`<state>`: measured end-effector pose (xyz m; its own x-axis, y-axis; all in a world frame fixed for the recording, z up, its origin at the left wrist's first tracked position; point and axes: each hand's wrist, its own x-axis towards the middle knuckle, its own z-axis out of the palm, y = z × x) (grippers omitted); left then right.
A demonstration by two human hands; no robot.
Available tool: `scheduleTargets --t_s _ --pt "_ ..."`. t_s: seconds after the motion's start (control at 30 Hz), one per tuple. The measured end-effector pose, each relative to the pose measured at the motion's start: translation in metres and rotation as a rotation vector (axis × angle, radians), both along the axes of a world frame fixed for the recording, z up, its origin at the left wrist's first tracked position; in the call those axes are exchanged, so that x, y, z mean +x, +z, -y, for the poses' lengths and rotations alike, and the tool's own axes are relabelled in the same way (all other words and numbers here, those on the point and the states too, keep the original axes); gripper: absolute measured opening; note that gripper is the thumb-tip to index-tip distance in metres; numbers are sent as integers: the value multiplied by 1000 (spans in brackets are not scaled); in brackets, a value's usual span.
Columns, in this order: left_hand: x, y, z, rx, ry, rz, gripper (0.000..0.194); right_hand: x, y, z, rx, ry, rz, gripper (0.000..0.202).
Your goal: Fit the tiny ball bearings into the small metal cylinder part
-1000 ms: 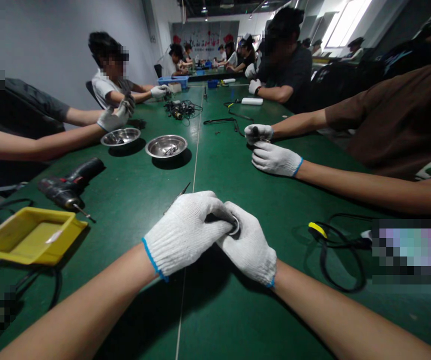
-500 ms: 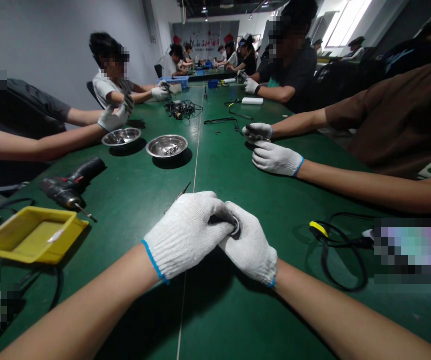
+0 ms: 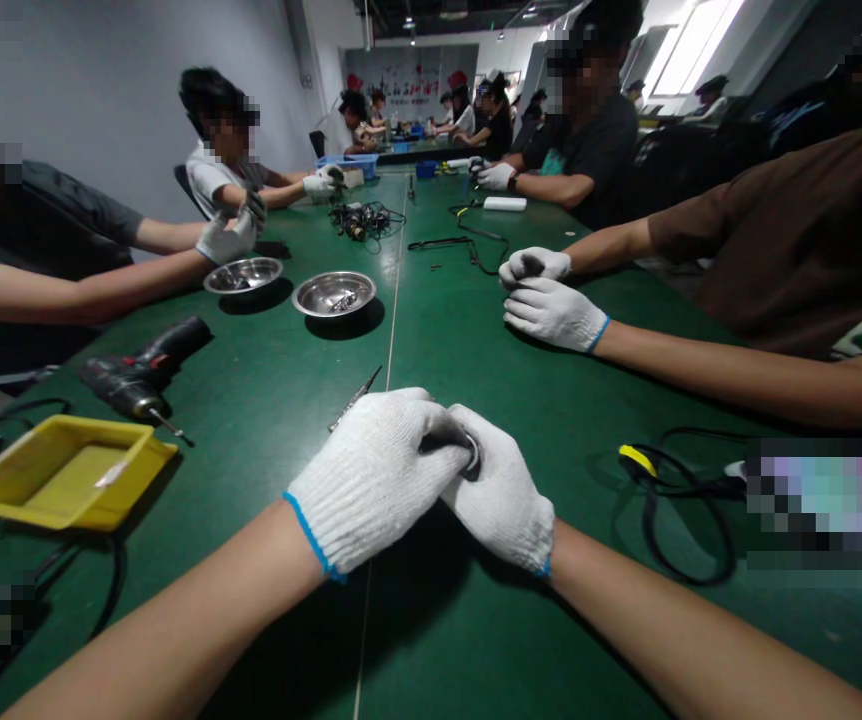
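Note:
My left hand and my right hand meet over the middle of the green table, both in white knit gloves with blue cuffs. Between them they pinch a small, round-edged dark and silvery piece; the fingers cover most of it, so its kind does not show. My left fingers are closed on its near side, my right fingers curl around it from the right. Just beyond my left hand lies a thin metal screwdriver-like tool, partly hidden by the glove.
On the left are a yellow plastic bin and a cordless drill. Two steel bowls with small metal parts stand farther off. A black cable with a yellow band lies right. Co-workers' gloved hands are at the table's sides.
My hands stay together on the small piece, the left shifting very slightly, with more of the thin tool showing. The right-hand co-worker's far hand has moved nearer to their other hand.

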<state>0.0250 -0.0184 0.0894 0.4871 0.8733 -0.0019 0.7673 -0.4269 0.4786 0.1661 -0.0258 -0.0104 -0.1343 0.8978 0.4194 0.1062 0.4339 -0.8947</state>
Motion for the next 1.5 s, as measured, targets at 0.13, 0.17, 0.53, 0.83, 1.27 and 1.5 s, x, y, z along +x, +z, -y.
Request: scheduleTargets --t_s 0.13,0.17,0.53,0.83,1.27,1.5 --pt "5 0 4 -8 56 -9 14 0 -1 0 23 -2 4 14" --pt "7 -1 5 -11 73 -12 14 0 -1 0 29 1 1 14" --pt "8 -6 9 1 90 41 17 1 -2 0 11 -20 14 17" --pt "7 -8 8 -21 97 60 14 -1 0 -1 14 -12 -30 16" --pt "10 -19 8 18 160 177 15 -1 -3 0 16 -90 -40 14" --pt "6 -34 -2 49 284 564 10 2 -4 -4 -38 -305 -182 19"
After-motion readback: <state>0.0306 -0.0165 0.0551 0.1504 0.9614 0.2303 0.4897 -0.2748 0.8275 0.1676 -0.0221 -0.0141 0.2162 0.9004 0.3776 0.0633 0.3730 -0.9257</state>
